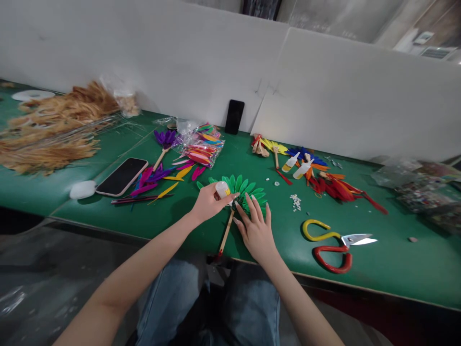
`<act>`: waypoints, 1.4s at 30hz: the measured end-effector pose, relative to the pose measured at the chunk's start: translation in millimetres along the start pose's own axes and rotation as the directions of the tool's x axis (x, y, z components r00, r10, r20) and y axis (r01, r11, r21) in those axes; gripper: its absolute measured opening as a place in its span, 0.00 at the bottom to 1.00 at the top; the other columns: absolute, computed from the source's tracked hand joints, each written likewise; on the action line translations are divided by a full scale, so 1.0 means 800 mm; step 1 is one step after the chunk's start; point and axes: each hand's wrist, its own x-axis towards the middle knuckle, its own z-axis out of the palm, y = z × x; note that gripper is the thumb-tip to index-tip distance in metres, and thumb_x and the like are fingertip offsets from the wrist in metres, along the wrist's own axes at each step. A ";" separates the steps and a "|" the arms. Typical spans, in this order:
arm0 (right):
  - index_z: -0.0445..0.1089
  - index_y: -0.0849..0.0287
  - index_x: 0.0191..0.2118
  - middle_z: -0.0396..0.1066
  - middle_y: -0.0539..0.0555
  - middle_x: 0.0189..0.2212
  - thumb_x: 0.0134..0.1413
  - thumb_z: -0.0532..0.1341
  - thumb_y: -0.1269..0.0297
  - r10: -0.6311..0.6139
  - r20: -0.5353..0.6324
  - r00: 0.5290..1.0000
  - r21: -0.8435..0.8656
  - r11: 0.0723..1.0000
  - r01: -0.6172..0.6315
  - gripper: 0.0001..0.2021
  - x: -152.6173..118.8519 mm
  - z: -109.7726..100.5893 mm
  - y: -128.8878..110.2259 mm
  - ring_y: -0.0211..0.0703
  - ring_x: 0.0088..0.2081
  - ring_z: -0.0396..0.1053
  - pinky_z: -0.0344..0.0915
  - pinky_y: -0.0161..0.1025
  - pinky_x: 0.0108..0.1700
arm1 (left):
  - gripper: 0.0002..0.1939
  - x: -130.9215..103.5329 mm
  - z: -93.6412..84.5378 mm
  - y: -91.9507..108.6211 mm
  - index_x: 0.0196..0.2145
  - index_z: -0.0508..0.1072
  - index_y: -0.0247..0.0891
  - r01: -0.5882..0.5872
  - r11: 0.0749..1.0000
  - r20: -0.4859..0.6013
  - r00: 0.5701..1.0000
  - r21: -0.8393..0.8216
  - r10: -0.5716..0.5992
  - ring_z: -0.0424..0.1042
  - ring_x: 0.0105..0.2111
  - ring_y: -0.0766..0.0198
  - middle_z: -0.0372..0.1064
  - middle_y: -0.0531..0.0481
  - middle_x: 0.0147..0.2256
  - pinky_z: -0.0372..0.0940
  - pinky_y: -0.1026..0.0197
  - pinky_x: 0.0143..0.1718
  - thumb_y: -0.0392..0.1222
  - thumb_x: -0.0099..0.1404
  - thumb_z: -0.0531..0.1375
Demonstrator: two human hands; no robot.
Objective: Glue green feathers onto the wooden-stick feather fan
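My left hand [209, 204] is closed round a small white glue bottle [222, 189], its tip turned down toward the middle of a green feather fan [248, 188]. My right hand [255, 226] lies spread over the lower right feathers, fingertips near the fan's centre. From that centre a thin wooden stick [226, 233] runs down to the table's front edge, with something red at its lower end. The fan's middle is partly hidden by my fingers and the bottle.
Yellow-and-red handled scissors [329, 245] lie right, near white beads [296, 202] and two glue bottles [302, 169]. Left are a phone [122, 177], loose feathers [151, 180] and tan fibre bundles [61, 125]. Another phone [234, 117] leans on the white panel behind.
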 end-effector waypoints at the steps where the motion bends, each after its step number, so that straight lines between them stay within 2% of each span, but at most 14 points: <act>1: 0.59 0.56 0.59 0.45 0.59 0.64 0.63 0.47 0.58 -0.004 -0.003 1.000 -0.001 1.000 0.004 0.21 0.000 0.000 0.001 0.52 0.64 0.43 0.37 0.60 0.61 | 0.16 0.000 0.000 0.000 0.23 0.67 0.36 0.002 1.000 -0.002 1.000 -0.005 -0.002 0.64 0.22 0.68 0.64 0.53 0.21 0.58 0.66 0.23 0.52 0.55 0.62; 5: 0.60 0.57 0.58 0.45 0.60 0.64 0.63 0.47 0.59 -0.019 -0.011 1.000 -0.002 1.000 0.019 0.20 0.002 0.001 0.003 0.52 0.64 0.43 0.36 0.60 0.61 | 0.16 -0.001 0.001 -0.002 0.24 0.69 0.35 -0.005 1.000 0.052 0.999 -0.008 0.005 0.65 0.23 0.67 0.66 0.52 0.23 0.59 0.66 0.23 0.52 0.56 0.61; 10: 0.61 0.58 0.57 0.46 0.60 0.63 0.63 0.47 0.60 -0.032 -0.010 0.999 0.012 0.999 0.032 0.20 0.005 -0.001 0.003 0.52 0.64 0.43 0.36 0.60 0.61 | 0.17 -0.002 0.001 -0.003 0.23 0.68 0.35 0.021 1.000 0.022 1.000 0.002 -0.021 0.65 0.22 0.67 0.66 0.52 0.21 0.59 0.66 0.22 0.53 0.55 0.62; 15: 0.63 0.58 0.55 0.48 0.61 0.63 0.63 0.47 0.63 -0.030 -0.030 0.999 0.027 0.999 0.031 0.18 0.007 0.000 0.006 0.51 0.63 0.45 0.38 0.60 0.61 | 0.15 -0.002 0.004 -0.006 0.27 0.70 0.35 0.011 0.999 0.048 0.999 -0.033 -0.010 0.67 0.24 0.65 0.68 0.50 0.25 0.61 0.65 0.24 0.52 0.56 0.61; 21: 0.64 0.59 0.54 0.48 0.62 0.63 0.62 0.49 0.67 -0.049 -0.038 0.998 0.037 0.998 0.050 0.17 0.009 0.003 0.010 0.52 0.63 0.44 0.37 0.60 0.61 | 0.15 -0.001 0.006 -0.007 0.27 0.70 0.36 0.008 1.000 0.051 0.999 -0.020 -0.007 0.68 0.25 0.65 0.68 0.50 0.25 0.62 0.65 0.25 0.53 0.56 0.61; 29: 0.63 0.58 0.55 0.48 0.62 0.63 0.62 0.49 0.67 -0.041 -0.038 0.998 0.040 0.998 0.043 0.17 0.007 0.005 0.012 0.52 0.63 0.44 0.38 0.60 0.61 | 0.15 -0.002 0.005 -0.005 0.27 0.70 0.36 -0.016 1.000 0.080 0.997 0.013 0.015 0.67 0.24 0.66 0.67 0.51 0.25 0.61 0.65 0.25 0.51 0.57 0.60; 42: 0.63 0.59 0.55 0.49 0.62 0.62 0.61 0.49 0.68 -0.060 -0.056 0.997 0.058 0.996 0.063 0.18 0.006 0.007 0.013 0.52 0.63 0.45 0.38 0.60 0.61 | 0.16 -0.003 0.004 -0.003 0.26 0.70 0.36 -0.013 1.000 0.055 0.998 -0.003 0.013 0.67 0.23 0.66 0.68 0.51 0.23 0.60 0.66 0.23 0.53 0.57 0.60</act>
